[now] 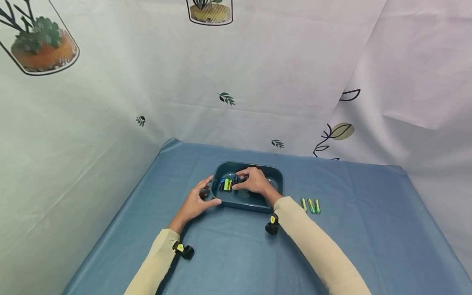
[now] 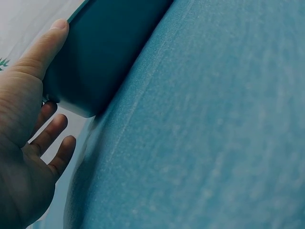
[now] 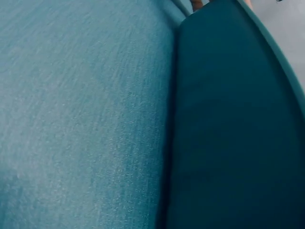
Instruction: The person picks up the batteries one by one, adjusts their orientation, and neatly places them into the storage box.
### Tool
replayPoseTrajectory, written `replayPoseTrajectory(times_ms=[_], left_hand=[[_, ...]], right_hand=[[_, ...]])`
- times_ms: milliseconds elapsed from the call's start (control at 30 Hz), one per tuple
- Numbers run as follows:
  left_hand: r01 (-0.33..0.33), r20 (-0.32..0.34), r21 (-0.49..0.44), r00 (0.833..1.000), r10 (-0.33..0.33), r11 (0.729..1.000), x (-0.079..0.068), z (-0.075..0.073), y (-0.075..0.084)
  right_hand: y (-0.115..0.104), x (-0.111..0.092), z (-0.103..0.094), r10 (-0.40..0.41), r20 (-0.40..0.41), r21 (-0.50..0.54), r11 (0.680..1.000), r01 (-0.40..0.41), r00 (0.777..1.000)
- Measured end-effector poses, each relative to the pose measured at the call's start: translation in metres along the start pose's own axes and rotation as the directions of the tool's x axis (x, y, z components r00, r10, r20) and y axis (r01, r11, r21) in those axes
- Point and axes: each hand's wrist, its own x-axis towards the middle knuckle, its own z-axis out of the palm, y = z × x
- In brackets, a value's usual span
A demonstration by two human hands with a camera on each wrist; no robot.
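Note:
A dark teal tray [image 1: 243, 205] lies on the blue cloth in the head view. Inside it, toward the left, a blue-and-black battery [image 1: 222, 184], a light green battery [image 1: 226, 185] and a yellow-and-black battery [image 1: 230, 186] lie side by side. My right hand [image 1: 254, 181] reaches into the tray and pinches a dark battery [image 1: 236, 179] just right of that row. My left hand [image 1: 194, 203] spreads around the tray's front left corner; its thumb [image 2: 50, 45] touches the front side, and the other fingers are loose at the left side. The right wrist view hides the right hand's fingers.
Three green batteries [image 1: 311, 205] lie on the cloth right of the tray, close to the right sleeve [image 1: 313, 233]. Behind the blue cloth [image 1: 236, 254] hangs a pale patterned curtain [image 1: 258, 82], which also runs along the left side.

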Motion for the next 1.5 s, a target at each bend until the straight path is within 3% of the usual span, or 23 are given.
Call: replayPoseTrajectory(times_ms=[667,1067,1500], left_hand=[[0.006,-0.011,-0.009,1.000,-0.006,1.000,0.000,0.001,-0.002],[-0.018,-0.009,-0.011,1.000,0.018,1.000,0.000,0.001,-0.001],[0.005,-0.005,0.004,1.000,-0.005,1.000,-0.001,0.001,0.001]], right_hand=[[-0.005,0.002,0.012,-0.005,0.019,-0.010,1.000,0.005,1.000],[-0.003,0.003,0.013,0.049,0.037,-0.021,0.999,-0.048,0.998],[-0.003,0.003,0.015,0.066,0.050,-0.042,0.997,-0.063,0.997]])
